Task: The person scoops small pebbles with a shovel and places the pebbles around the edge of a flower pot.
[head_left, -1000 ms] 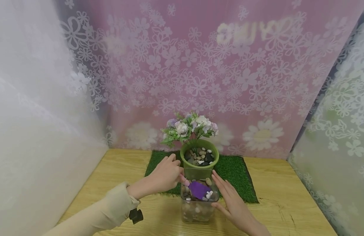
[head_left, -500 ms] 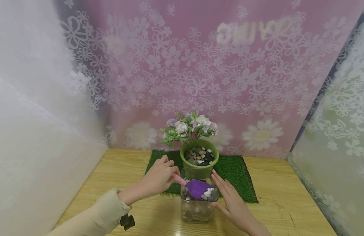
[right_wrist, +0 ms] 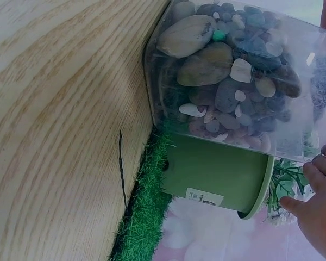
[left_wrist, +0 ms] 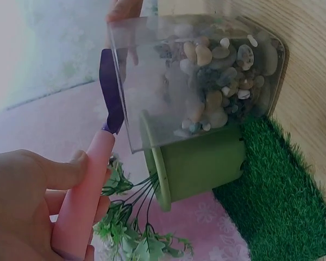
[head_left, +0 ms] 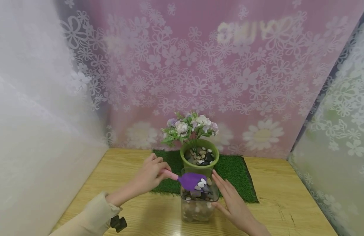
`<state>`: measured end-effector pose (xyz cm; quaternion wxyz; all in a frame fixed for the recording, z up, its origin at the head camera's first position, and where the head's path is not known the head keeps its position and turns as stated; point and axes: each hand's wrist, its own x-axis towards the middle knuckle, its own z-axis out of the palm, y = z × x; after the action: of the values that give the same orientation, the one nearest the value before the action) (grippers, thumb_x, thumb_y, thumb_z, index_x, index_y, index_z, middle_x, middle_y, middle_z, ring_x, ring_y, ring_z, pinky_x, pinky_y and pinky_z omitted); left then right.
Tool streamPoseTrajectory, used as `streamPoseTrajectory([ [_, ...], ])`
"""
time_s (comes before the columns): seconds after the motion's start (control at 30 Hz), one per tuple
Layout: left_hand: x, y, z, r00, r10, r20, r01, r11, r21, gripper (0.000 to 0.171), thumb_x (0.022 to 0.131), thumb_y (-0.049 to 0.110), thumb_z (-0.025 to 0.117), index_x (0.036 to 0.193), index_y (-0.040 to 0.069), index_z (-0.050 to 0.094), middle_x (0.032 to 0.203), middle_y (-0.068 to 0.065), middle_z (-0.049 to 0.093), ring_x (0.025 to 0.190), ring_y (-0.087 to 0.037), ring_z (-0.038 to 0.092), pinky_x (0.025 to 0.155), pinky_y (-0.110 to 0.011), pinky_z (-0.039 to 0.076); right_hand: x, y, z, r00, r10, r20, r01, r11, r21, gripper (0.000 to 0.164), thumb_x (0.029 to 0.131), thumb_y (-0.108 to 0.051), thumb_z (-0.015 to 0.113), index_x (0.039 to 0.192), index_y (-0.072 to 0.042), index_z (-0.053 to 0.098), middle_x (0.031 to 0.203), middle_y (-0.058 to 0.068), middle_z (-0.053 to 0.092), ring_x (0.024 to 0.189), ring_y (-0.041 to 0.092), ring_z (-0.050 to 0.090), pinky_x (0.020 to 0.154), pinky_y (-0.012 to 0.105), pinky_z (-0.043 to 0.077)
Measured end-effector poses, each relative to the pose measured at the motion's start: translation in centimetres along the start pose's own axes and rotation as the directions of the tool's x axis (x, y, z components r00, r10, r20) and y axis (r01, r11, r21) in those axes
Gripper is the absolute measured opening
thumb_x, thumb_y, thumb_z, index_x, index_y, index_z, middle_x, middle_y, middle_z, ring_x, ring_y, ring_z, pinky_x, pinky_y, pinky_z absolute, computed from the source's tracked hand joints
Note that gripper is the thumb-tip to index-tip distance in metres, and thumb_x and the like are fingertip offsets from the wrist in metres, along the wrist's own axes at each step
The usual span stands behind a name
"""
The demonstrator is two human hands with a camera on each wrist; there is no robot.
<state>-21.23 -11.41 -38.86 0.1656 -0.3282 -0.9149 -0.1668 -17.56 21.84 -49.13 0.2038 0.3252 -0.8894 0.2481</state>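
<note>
My left hand (head_left: 148,175) grips the pink handle of a small garden trowel (head_left: 188,181) with a purple blade. Several white and grey pebbles (head_left: 201,184) lie near the blade's tip. The blade is over the mouth of a clear square container (left_wrist: 125,81), just above rim height in the left wrist view. Inside the container are many mixed stones (right_wrist: 217,81), from small white ones to large brown ones. My right hand (head_left: 233,206) rests against the container's right side near the rim, fingers straight and thumb toward the near corner.
Right behind the container stands a green pot (left_wrist: 206,168) of stones with artificial flowers (head_left: 189,127). An artificial grass mat (head_left: 236,178) lies under the pot on the wooden table (head_left: 276,196). A pink floral curtain (head_left: 199,65) hangs behind, with pale sheets at both sides.
My left hand has drawn back to the left and raised the trowel from among the stones, with pebbles now on its blade. The right hand stays at the container's side.
</note>
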Motion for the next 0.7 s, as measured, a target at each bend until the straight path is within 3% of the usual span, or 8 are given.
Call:
streamPoseTrajectory([
  [0.2,-0.3,-0.4,-0.9,0.999,-0.016,-0.030,0.016,1.000,0.004,0.008,0.090,0.024,0.075,0.094,0.017,0.076,0.085,0.006,0.062,0.079,-0.015,0.044,0.089,-0.042,0.041,0.0,0.0,0.0,1.000,0.018,0.019,-0.018,1.000,-0.006,0.084,0.094,-0.025,0.072,0.161,-0.007,0.024,0.167,0.010,0.023,0.149,0.023,0.032,0.123,0.038,0.019],
  [0.3,-0.1,-0.7,-1.3,0.998,-0.025,-0.052,0.026,1.000,0.008,0.008,0.089,0.024,0.076,0.092,0.016,0.076,0.084,0.005,0.062,0.081,-0.015,0.046,0.086,-0.041,0.042,-0.1,0.0,0.0,1.000,0.019,0.021,-0.019,1.000,-0.001,0.085,0.094,-0.025,0.072,0.161,-0.008,0.024,0.167,0.010,0.022,0.148,0.024,0.033,0.124,0.034,0.015],
  [0.43,0.6,-1.5,-1.7,0.995,-0.065,-0.074,0.067,0.998,0.021,0.010,0.089,0.026,0.077,0.089,0.016,0.076,0.083,0.004,0.064,0.079,-0.015,0.041,0.076,-0.036,0.036,-0.1,0.1,0.0,1.000,0.016,0.019,-0.016,1.000,0.008,0.086,0.094,-0.025,0.072,0.163,-0.011,0.021,0.167,0.010,0.022,0.148,0.024,0.033,0.118,0.017,-0.001],
  [0.53,1.2,-2.3,-2.0,0.992,-0.101,-0.078,0.105,0.993,0.045,0.013,0.089,0.027,0.076,0.091,0.014,0.076,0.083,0.002,0.068,0.078,-0.016,0.041,0.084,-0.041,0.040,0.0,0.2,0.1,1.000,0.023,0.018,-0.023,1.000,0.012,0.086,0.094,-0.026,0.072,0.163,-0.012,0.021,0.168,0.009,0.022,0.149,0.023,0.032,0.118,0.015,-0.001],
  [0.7,2.4,-3.6,-2.5,0.985,-0.151,-0.080,0.158,0.984,0.079,0.018,0.090,0.027,0.076,0.095,0.010,0.077,0.086,-0.002,0.072,0.076,-0.018,0.039,0.079,-0.039,0.036,-0.1,0.2,0.1,0.999,0.034,0.021,-0.034,0.999,0.012,0.084,0.094,-0.027,0.072,0.162,-0.010,0.024,0.168,0.008,0.022,0.150,0.021,0.030,0.122,0.021,0.005],
])
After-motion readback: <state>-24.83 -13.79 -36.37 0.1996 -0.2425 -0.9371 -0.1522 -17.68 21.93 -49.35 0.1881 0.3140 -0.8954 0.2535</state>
